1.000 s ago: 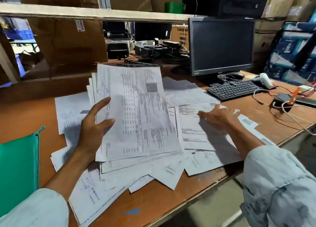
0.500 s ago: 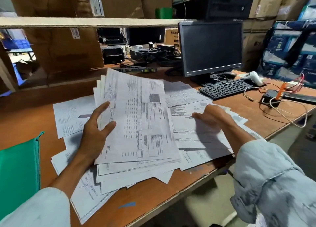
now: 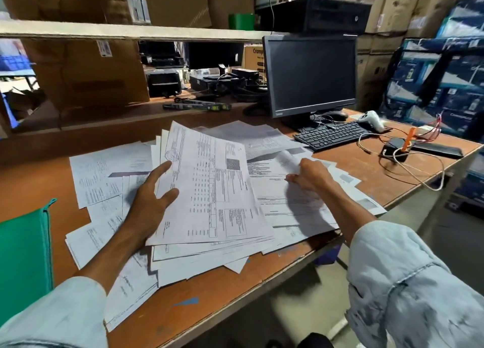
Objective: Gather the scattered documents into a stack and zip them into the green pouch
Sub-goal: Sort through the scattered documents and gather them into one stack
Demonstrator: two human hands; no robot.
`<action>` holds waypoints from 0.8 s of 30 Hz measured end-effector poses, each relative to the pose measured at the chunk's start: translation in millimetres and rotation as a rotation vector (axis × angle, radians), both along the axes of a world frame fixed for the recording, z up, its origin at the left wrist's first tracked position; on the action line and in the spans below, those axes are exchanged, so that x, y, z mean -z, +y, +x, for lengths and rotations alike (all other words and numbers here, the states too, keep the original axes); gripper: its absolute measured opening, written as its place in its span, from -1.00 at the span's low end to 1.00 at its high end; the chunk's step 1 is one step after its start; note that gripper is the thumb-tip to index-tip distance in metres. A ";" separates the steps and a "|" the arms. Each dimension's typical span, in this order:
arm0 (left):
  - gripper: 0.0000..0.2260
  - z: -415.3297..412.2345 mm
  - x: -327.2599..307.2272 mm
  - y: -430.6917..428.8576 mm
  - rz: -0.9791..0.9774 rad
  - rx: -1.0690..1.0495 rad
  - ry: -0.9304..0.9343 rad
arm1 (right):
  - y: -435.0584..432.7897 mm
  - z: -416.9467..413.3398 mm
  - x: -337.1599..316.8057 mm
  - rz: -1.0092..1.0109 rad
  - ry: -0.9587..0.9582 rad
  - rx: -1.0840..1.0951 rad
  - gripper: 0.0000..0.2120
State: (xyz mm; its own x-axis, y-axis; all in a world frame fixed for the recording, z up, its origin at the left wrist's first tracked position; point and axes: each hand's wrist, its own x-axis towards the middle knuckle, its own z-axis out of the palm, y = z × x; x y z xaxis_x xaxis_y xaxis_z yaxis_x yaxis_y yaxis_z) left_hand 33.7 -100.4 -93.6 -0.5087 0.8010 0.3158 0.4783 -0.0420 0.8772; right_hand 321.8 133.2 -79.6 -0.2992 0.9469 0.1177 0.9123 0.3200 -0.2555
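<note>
We see left hand (image 3: 150,203) gripping the sheaf (image 3: 209,190), right hand (image 3: 310,175) pinching a sheet (image 3: 277,198). Tugging may spill overhanging papers (image 3: 366,203) off the tabletop (image 3: 209,295).

The left hand (image 3: 150,203) holds a sheaf of documents (image 3: 209,190) tilted up off the desk (image 3: 214,292), thumb across the top sheet. The right hand (image 3: 310,175) pinches the raised edge of a loose sheet (image 3: 288,206) just beside it. Scattered papers (image 3: 104,175) lie beneath, and the green pouch (image 3: 23,256) lies at the far left.
</note>
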 end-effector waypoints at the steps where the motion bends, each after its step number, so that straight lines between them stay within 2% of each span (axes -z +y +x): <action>1: -0.49 1.5 -1.0 -0.8 0.004 0.006 -0.001 | -3.2 -4.6 -0.6 0.028 0.022 -0.011 -0.62; 3: -0.48 3.1 -2.2 -1.9 0.022 0.022 -0.021 | -10.7 -9.9 -6.5 0.049 0.086 -0.061 -0.54; 6: -0.48 -0.7 -1.9 -3.9 0.017 0.003 -0.042 | -19.3 -9.2 -32.1 -0.024 0.189 -0.155 -0.39; 8: -0.48 -3.0 -1.5 -4.6 -0.006 -0.016 -0.042 | -23.2 -4.1 -54.1 -0.094 0.236 -0.252 -0.45; 10: -0.46 -2.4 -2.4 -6.3 -0.023 -0.014 -0.042 | -30.6 -0.7 -73.4 -0.155 0.365 -0.325 -0.58; 12: -0.46 -2.0 -3.4 -7.9 -0.022 0.005 -0.062 | -42.6 1.8 -89.9 -0.110 0.468 -0.347 -0.69; 16: -0.56 -1.6 -6.3 -10.6 -0.044 0.036 -0.029 | -65.0 6.9 -123.7 0.014 0.916 -0.484 -0.70; 19: -0.59 -1.5 -7.1 -10.1 0.007 0.049 -0.079 | -57.0 11.0 -138.8 0.034 1.268 -0.457 -0.67; 22: -0.57 -6.0 -5.1 -8.2 0.019 0.037 -0.113 | -47.7 7.5 -134.4 -0.146 1.567 -0.448 -0.73; 24: -0.56 -9.0 -3.9 -7.4 0.005 0.032 -0.079 | -43.9 -2.9 -116.4 -0.371 1.813 -0.382 -0.77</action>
State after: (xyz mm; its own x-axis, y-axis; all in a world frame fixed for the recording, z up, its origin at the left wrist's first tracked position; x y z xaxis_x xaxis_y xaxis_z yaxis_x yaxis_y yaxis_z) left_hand 24.7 -107.8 -89.7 -0.5059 0.8158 0.2803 0.4064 -0.0612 0.9117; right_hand 318.9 89.3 36.8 -0.2364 0.9165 0.3226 -0.5999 0.1235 -0.7905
